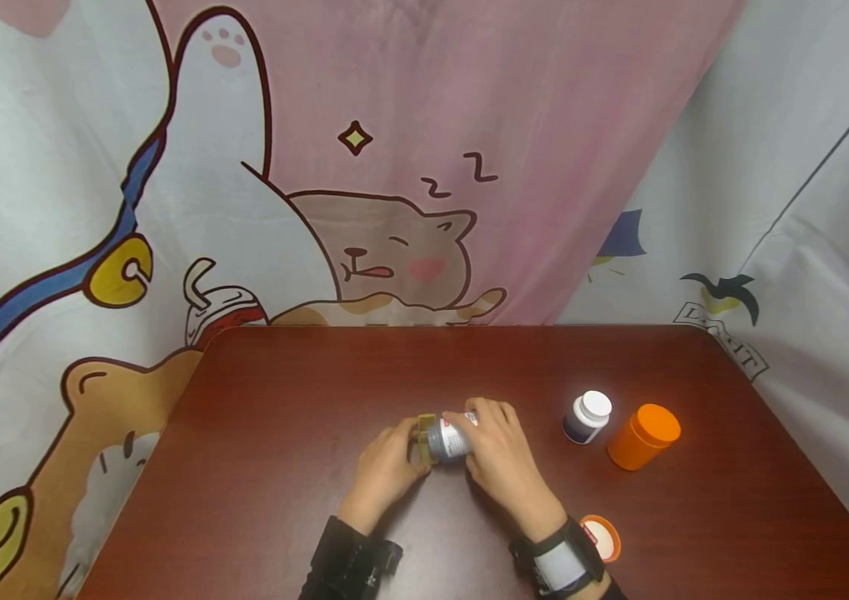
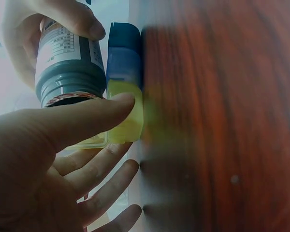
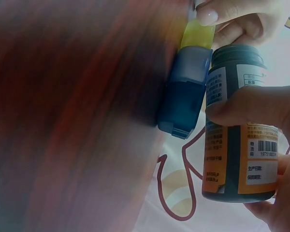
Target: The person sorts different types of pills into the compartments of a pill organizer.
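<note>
My right hand (image 1: 499, 457) grips a dark grey-green supplement bottle (image 3: 241, 130) with a white and orange label, thumb across its side. The bottle is tipped, its uncapped mouth toward my left hand (image 1: 385, 468). Beneath it in the head view, mostly hidden, is a pill box (image 3: 187, 92) with yellow, pale blue and dark blue sections. My left thumb lies on the yellow section (image 2: 128, 118), with some fingers behind it, holding that end. In the left wrist view the bottle's mouth is partly behind the left thumb; whether anything comes out cannot be seen.
On the right of the brown table (image 1: 304, 383) stand a white-capped bottle (image 1: 586, 417) with a dark label and an orange jar (image 1: 643, 437). An orange-rimmed cap (image 1: 601, 538) with a white inside lies beside the right wrist. A printed curtain (image 1: 544, 100) hangs behind the table.
</note>
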`<state>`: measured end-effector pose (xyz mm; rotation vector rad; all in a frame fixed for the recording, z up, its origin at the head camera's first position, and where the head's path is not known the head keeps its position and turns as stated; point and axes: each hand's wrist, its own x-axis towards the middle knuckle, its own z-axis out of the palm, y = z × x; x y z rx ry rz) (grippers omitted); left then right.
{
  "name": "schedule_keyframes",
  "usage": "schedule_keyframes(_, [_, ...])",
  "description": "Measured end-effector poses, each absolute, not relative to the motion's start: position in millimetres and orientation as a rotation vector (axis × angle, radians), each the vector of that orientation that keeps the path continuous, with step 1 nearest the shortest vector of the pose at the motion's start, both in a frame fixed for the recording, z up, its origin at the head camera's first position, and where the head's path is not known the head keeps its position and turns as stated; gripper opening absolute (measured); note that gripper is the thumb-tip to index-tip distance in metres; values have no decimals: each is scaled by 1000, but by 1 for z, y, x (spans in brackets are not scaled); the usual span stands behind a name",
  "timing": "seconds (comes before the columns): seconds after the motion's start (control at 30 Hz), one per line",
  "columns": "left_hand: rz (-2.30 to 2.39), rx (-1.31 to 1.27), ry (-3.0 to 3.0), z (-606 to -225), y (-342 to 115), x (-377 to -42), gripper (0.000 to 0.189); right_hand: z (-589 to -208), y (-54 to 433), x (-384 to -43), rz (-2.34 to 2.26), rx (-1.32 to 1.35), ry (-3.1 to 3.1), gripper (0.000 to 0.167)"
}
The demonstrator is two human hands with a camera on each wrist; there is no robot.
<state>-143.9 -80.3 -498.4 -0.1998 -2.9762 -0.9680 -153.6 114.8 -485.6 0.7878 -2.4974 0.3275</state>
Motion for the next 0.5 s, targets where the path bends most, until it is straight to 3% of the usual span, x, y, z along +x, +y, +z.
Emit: schedule_keyframes(0.5, [-970, -215, -2991, -498, -80, -145, 68, -484, 112, -151, 312, 831, -2424, 66])
